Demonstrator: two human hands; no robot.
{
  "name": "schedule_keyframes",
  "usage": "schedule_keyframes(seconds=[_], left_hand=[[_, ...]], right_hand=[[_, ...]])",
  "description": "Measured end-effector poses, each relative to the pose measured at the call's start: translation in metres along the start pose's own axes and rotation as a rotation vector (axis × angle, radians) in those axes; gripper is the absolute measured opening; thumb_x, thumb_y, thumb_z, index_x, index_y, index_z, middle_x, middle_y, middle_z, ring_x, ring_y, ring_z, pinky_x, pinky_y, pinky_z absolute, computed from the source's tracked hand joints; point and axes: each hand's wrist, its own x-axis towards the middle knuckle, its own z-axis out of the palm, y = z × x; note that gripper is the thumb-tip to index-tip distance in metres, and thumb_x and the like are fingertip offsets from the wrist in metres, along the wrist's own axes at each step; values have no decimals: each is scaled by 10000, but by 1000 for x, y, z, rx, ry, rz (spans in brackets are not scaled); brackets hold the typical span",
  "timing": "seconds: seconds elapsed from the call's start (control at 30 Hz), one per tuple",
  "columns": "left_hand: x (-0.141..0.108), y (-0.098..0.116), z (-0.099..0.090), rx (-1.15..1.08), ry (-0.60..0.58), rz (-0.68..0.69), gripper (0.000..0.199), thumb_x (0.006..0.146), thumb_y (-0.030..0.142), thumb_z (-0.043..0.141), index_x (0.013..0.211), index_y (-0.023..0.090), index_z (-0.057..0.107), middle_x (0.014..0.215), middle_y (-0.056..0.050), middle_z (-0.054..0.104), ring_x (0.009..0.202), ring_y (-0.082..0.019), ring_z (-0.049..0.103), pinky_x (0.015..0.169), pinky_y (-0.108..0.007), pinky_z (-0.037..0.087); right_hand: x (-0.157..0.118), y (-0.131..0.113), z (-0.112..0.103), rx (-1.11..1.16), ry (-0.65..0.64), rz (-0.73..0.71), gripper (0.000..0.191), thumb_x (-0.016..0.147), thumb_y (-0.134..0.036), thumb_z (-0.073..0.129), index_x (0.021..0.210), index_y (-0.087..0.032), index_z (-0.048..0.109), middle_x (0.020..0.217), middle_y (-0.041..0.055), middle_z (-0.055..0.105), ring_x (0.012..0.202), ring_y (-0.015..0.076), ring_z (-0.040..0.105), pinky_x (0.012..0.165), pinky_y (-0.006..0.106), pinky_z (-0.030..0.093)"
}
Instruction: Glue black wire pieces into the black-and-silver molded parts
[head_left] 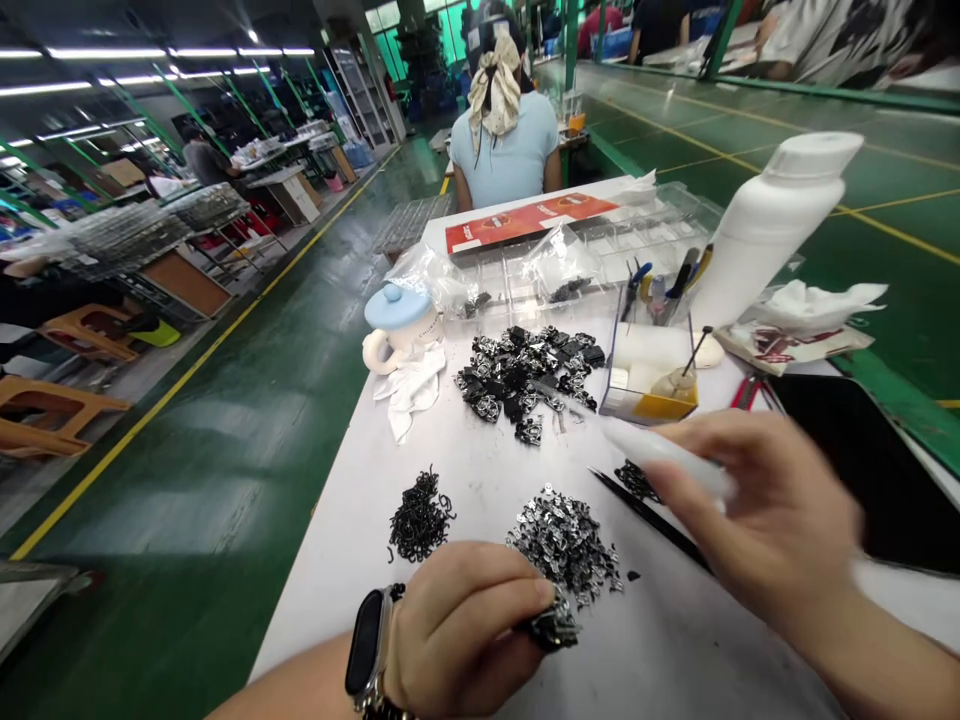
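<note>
Standing by the left edge of the tabletop point(476, 470), a lidded cup point(401, 325) has a crumpled tissue point(411, 388) just beside it. Nearer the front edge lies a small heap of black hooks point(420, 518). The left hand point(465, 620) pinches a black-and-metal part point(555, 622) between thumb and fingers towards the front edge; whether the part touches the tabletop I cannot tell. Beyond it sit a heap of silvery pieces point(566, 540) and, towards the far edge, a pile of black assemblies point(517, 375). Next come a clear tool box point(649, 362) and a black pointed tool point(649, 518) lying aslant. The right hand point(765, 525), blurred, grips a white tube point(664, 452) aimed towards the pile. Near the right edge lies a black tablet point(870, 470).
</note>
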Motion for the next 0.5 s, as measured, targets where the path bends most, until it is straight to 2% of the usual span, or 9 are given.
schedule_keyframes(seconds=[0.1, 0.13, 0.3, 0.4, 0.5], left_hand=[[0, -1, 5, 21, 34, 15, 194, 869, 142, 495, 1028, 59, 568, 856, -108, 632, 791, -153, 643, 662, -252, 586], [0, -1, 7, 32, 49, 25, 197, 863, 137, 496, 1027, 59, 571, 852, -109, 634, 782, -154, 642, 655, -253, 586], [1, 0, 10, 74, 113, 65, 197, 825, 116, 528, 1008, 67, 583, 838, -104, 642, 779, -159, 642, 650, -254, 589], [2, 1, 9, 85, 133, 60, 194, 821, 122, 539, 1002, 73, 587, 836, -99, 645, 765, -155, 644, 651, -248, 588], [4, 3, 7, 89, 139, 67, 188, 828, 119, 528, 1002, 78, 587, 829, -92, 649, 749, -145, 645, 641, -238, 588]], right_hand=[[16, 12, 21, -59, -226, 123, 204, 775, -345, 600, 745, -226, 437, 722, -3, 557, 682, 157, 566, 622, 301, 452], [19, 16, 27, -68, -266, 132, 206, 771, -340, 595, 762, -226, 424, 735, 1, 571, 687, 160, 574, 619, 298, 450], [20, 26, 49, -105, -335, 51, 219, 751, -270, 584, 893, -209, 428, 766, 21, 619, 625, 151, 578, 567, 277, 442], [23, 24, 41, -152, -286, -61, 254, 708, -249, 625, 909, -207, 476, 782, 21, 604, 672, 161, 564, 612, 291, 441], [34, 23, 18, -221, -47, -133, 179, 739, -262, 603, 871, -209, 494, 799, 38, 557, 732, 184, 521, 686, 334, 420]])
